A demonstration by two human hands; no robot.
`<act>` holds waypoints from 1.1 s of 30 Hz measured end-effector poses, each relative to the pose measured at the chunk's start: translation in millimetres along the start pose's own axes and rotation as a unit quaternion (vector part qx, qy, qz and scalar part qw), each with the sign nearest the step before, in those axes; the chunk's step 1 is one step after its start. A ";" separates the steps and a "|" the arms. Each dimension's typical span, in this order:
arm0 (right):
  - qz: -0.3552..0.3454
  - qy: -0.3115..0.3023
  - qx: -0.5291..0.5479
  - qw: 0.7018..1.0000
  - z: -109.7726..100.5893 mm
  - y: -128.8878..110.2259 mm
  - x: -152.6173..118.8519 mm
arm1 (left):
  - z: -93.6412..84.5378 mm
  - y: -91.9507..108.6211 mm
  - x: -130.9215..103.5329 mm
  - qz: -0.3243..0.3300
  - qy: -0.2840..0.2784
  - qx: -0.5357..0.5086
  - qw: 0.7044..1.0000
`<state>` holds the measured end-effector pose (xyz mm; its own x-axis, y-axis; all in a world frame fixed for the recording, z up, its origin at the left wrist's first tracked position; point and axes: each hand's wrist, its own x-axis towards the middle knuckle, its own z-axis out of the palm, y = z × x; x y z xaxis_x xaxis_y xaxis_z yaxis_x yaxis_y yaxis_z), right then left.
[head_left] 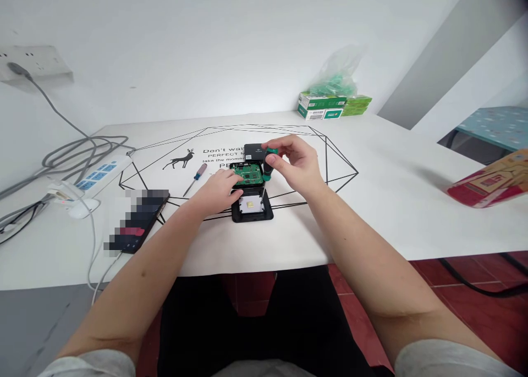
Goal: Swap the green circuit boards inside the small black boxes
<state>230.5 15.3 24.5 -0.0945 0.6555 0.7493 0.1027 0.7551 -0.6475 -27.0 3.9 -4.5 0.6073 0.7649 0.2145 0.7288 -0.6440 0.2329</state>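
Observation:
Upright in my right hand point(295, 161) is a green-and-black screwdriver point(267, 173), its tip at the right side of a white plate point(253, 204) inside a black frame point(252, 219). Just behind the frame lies an opened device with a green circuit board point(251, 175). The fingers of my left hand point(219, 191) rest on the board's left edge, with the thumb lower, near the frame's top left; whether they grip anything is unclear. A black square cover point(252, 151) with a small white label sits behind the board, partly hidden by my right fingers.
A second screwdriver point(195, 179) lies left of my left hand. Farther left are a phone point(142, 220), a power strip point(103, 173) and grey cables. Green-and-white boxes point(322, 105) with a plastic bag point(338, 75) stand by the wall. A red-and-tan package point(490, 182) is at the right.

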 end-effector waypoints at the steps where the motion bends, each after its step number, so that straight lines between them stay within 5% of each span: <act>1: -0.010 -0.005 -0.015 1.000 -1.0 -0.7 0.1 | -0.3 0.0 0.0 0.001 0.001 -0.001 1.000; 8: -0.068 -0.019 -0.046 0.996 -6.4 -6.2 1.7 | -1.9 0.7 -0.1 -0.003 -0.002 -0.005 1.000; 18: -0.058 -0.005 -0.032 0.998 -6.4 1.1 2.9 | -2.4 0.7 -0.3 -0.004 -0.008 0.008 1.000; 25: 0.023 -0.020 0.099 0.995 4.2 -2.5 -3.4 | -1.5 0.8 0.3 -0.003 -0.008 0.010 1.000; 33: -0.019 0.000 0.041 0.999 1.2 -3.1 -2.6 | -0.5 -0.4 0.5 0.002 -0.010 0.006 1.000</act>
<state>229.2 11.3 24.4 -0.0959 0.6259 0.7740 0.0170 0.7785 -0.6275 -27.1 4.5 -4.1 0.6164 0.7625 0.1968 0.7297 -0.6470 0.2212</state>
